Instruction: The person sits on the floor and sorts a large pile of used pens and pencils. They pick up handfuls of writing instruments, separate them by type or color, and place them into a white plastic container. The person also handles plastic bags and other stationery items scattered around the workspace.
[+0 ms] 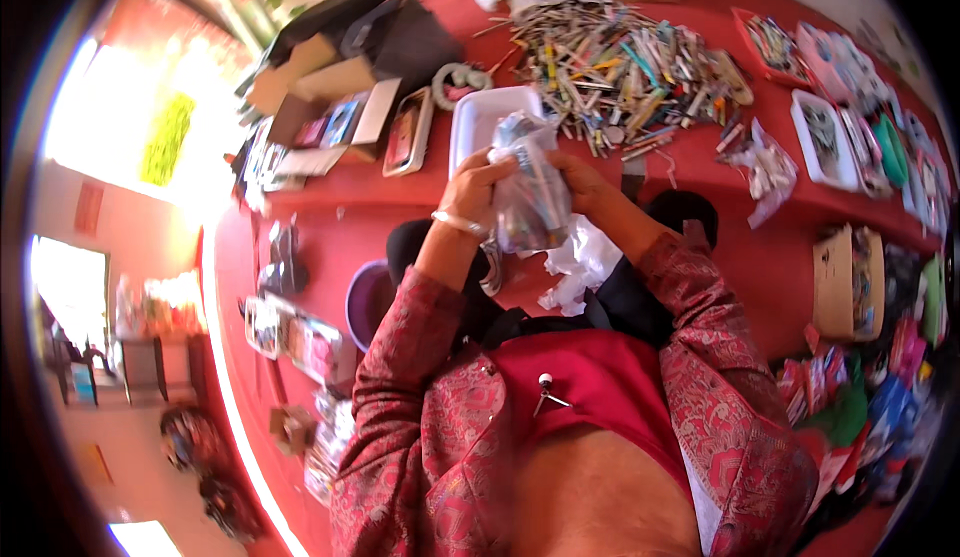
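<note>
A clear plastic bag (532,207) hangs in front of me, with several slim items inside that I cannot make out well. My left hand (474,193) is closed round the bag's gathered neck from the left. From the right, my right hand (588,185) pinches the same neck, fingers partly hidden behind the plastic. Just beyond the bag stands a white plastic tray (463,125), partly covered by it. A large heap of mixed pens (620,72) lies on the red-covered table (430,192) behind and to the right.
Crumpled white plastic (580,262) lies near my lap, and a purple bucket (368,305) stands left of my leg. Left on the table is an open cardboard box (335,127). Rightward are a white tray (826,142), a red tray (770,47) and a cardboard box (835,282) lower down.
</note>
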`<state>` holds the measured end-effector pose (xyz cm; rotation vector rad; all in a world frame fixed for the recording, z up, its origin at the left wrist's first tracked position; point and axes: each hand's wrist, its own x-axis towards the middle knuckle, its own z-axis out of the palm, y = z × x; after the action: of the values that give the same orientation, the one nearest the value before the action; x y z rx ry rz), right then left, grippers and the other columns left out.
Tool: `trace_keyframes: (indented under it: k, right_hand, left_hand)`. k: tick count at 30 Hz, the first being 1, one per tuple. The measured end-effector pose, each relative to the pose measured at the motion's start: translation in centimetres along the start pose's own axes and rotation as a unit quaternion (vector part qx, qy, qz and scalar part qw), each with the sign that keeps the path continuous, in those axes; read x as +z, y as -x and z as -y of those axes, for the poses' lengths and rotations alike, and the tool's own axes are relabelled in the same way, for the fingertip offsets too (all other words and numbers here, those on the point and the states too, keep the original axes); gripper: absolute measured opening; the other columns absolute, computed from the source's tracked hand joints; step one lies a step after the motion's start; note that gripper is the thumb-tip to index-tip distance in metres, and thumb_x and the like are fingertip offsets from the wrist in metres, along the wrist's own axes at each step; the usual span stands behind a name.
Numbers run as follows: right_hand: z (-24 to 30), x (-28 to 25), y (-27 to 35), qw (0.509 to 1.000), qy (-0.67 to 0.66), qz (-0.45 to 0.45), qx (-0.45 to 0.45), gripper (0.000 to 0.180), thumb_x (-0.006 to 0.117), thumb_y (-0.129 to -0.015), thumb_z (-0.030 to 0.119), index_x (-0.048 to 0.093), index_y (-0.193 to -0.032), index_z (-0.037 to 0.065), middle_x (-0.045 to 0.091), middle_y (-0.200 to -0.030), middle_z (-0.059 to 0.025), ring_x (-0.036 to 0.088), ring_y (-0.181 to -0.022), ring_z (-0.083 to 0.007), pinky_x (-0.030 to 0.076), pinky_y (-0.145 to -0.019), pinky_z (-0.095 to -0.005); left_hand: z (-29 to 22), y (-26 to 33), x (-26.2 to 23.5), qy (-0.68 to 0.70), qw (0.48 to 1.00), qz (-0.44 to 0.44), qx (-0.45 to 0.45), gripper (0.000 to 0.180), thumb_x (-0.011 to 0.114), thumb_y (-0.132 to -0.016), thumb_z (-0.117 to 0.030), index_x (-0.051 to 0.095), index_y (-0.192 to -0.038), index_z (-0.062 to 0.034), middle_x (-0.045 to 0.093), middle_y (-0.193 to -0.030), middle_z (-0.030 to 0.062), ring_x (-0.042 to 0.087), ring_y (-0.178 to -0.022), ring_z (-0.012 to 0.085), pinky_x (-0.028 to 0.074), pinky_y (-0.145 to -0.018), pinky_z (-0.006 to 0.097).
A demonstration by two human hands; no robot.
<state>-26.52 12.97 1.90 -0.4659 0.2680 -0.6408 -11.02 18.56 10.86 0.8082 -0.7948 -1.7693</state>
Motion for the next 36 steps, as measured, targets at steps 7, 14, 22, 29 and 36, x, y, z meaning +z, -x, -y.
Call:
trace_keyframes:
  k: [7, 14, 22, 29, 36]
  right_hand:
    - [0.0, -0.8, -0.8, 0.995, 0.023, 0.096, -0.035, 0.045, 0.048, -0.082, 0.038, 0.045, -0.11, 0.002, 0.054, -0.102, -0.0126, 0.05, -0.098, -0.0229, 0.04, -0.085, -0.0402]
    - [0.0, -3.4, -2.5, 0.992, 0.073, -0.035, 0.098, 0.046, 0.045, -0.084, 0.041, 0.05, -0.108, 0.002, 0.059, -0.088, -0.0084, 0.057, -0.077, -0.0189, 0.048, -0.066, -0.0326]
    - [0.3, -8.8, -6.1, 0.973, 0.109, -0.062, 0.194, 0.037, 0.044, -0.086, 0.032, 0.052, -0.107, 0.003, 0.058, -0.091, -0.0082, 0.054, -0.079, -0.0181, 0.047, -0.066, -0.0326]
    - [-1.0, -11.1, -7.9, 0.931, 0.212, -0.173, 0.243, 0.031, 0.044, -0.086, 0.027, 0.051, -0.108, 0.005, 0.059, -0.087, -0.0045, 0.056, -0.075, -0.0154, 0.049, -0.063, -0.0325]
    - [-2.4, -11.3, -7.7, 0.901, 0.247, -0.214, 0.286, 0.027, 0.05, -0.084, 0.023, 0.053, -0.104, 0.005, 0.06, -0.084, -0.0039, 0.056, -0.071, -0.0144, 0.048, -0.061, -0.0306]
  left_hand:
    - [-1.8, 2.5, -2.7, 0.083, 0.975, -0.18, 0.098, 0.012, 0.053, -0.075, -0.005, 0.054, -0.085, 0.0019, 0.057, -0.076, 0.0126, 0.058, -0.064, 0.0251, 0.047, -0.058, 0.039]
    - [-8.8, 12.1, -4.2, 0.192, 0.807, -0.437, 0.346, 0.022, 0.056, -0.071, -0.002, 0.049, -0.091, 0.001, 0.053, -0.081, 0.0157, 0.055, -0.071, 0.0271, 0.045, -0.054, 0.043]
    - [-6.0, 21.7, -16.6, 0.174, 0.551, -0.688, 0.439, 0.011, 0.058, -0.067, -0.002, 0.054, -0.077, 0.0004, 0.056, -0.071, 0.0084, 0.05, -0.063, 0.0152, 0.041, -0.057, 0.032]
    - [9.0, 35.2, -28.5, 0.185, 0.423, -0.789, 0.406, 0.01, 0.054, -0.066, -0.003, 0.049, -0.074, -0.0024, 0.048, -0.069, 0.0047, 0.046, -0.062, 0.0166, 0.041, -0.056, 0.035]
    - [23.0, 51.1, -27.6, 0.372, 0.355, -0.822, 0.246, 0.026, 0.055, -0.065, 0.003, 0.051, -0.091, 0.0055, 0.055, -0.076, 0.0125, 0.057, -0.067, 0.0257, 0.048, -0.059, 0.036]
